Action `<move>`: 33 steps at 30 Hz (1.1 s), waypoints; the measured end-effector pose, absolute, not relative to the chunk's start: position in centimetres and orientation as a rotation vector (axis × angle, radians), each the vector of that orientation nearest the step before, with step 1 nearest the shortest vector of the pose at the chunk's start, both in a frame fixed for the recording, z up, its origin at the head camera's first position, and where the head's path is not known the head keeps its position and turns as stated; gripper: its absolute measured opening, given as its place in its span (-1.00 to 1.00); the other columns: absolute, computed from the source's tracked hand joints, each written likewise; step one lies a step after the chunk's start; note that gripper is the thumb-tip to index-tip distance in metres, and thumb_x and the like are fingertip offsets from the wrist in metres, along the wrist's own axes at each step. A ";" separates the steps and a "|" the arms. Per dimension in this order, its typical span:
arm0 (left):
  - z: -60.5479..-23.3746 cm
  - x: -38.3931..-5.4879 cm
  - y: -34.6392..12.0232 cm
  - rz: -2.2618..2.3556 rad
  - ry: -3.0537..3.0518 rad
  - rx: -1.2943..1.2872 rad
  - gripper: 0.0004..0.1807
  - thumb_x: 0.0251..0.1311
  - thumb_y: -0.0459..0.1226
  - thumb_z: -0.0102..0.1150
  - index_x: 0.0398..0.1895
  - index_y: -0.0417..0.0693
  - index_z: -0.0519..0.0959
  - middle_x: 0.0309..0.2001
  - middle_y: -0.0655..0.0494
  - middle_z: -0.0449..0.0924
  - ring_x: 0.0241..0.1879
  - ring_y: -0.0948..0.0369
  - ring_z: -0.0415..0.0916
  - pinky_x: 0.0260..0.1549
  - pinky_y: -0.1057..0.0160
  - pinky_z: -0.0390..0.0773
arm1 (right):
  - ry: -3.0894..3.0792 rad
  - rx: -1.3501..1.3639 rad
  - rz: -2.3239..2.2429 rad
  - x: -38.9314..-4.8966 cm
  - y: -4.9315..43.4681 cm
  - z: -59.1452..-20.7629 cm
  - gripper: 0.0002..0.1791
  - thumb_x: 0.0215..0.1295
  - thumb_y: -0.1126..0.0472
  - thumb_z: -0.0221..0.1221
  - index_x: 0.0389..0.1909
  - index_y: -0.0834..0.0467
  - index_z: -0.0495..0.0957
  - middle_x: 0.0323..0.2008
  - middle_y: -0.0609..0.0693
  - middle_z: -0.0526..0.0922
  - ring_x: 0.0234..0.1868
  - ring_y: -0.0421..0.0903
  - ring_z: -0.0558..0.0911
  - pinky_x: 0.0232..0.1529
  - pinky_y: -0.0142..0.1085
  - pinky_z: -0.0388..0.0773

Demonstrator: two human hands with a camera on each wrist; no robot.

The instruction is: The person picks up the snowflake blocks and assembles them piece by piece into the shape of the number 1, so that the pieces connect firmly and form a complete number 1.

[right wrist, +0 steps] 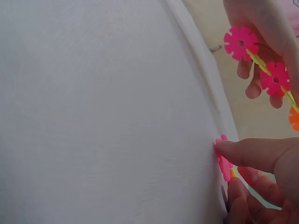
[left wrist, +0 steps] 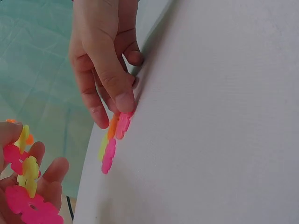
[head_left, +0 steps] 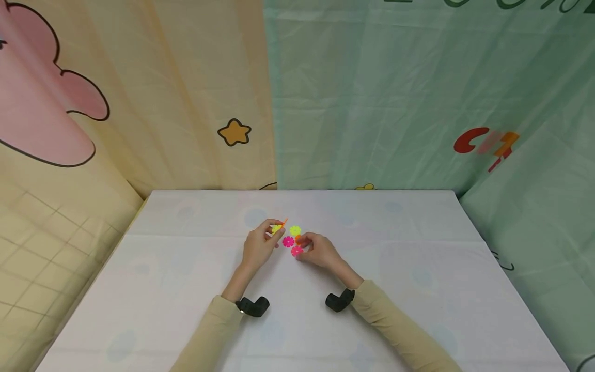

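My left hand point(head_left: 257, 249) pinches a chain of notched plastic snowflake discs point(right wrist: 270, 86) between thumb and fingers. Pink, yellow and orange pieces are slotted together in it; the pink disc point(left wrist: 23, 205) at one end hangs below the fingers in the left wrist view. Beside it, my right hand point(head_left: 323, 251) reaches over loose discs on the table, thumb tip against the nearest pink disc point(head_left: 296, 252) and fingers spread around an orange disc point(head_left: 298, 240). Another pink disc point(head_left: 288, 242) and a yellow disc point(head_left: 295, 230) lie flat just to the left and behind.
A white cloth point(head_left: 395, 258) covers the table. Printed curtains, one beige point(head_left: 195, 77) and one green point(head_left: 372, 103), hang behind its far edge. Each wrist wears a black camera, the left camera point(head_left: 253, 307) and the right camera point(head_left: 339, 300).
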State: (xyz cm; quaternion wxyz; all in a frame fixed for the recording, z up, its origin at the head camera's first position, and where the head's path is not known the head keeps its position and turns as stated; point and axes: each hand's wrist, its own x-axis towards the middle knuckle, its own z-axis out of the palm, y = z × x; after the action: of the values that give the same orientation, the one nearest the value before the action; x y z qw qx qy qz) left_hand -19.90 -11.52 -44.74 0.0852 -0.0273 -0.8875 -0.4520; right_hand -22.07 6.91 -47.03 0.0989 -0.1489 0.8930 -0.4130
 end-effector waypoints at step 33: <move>-44.3 -19.6 -10.8 -1.357 -2.599 -0.094 -0.73 0.25 -0.14 0.21 -0.03 0.00 0.61 -0.25 -0.02 0.59 -0.59 0.22 0.50 -0.57 0.34 0.41 | 2.673 -0.460 -1.182 -21.9 7.5 -46.6 -0.83 0.22 0.20 0.27 -0.20 0.16 0.65 -0.42 -0.03 0.60 -0.46 -0.17 0.46 -0.44 -0.41 0.41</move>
State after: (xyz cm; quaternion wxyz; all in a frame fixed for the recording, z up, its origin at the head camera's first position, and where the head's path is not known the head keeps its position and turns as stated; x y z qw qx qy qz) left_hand -19.56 -10.82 -44.29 0.1039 -0.0318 -0.8812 -0.4600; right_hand -21.92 7.53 -46.64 0.0914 -0.1550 0.8997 -0.3978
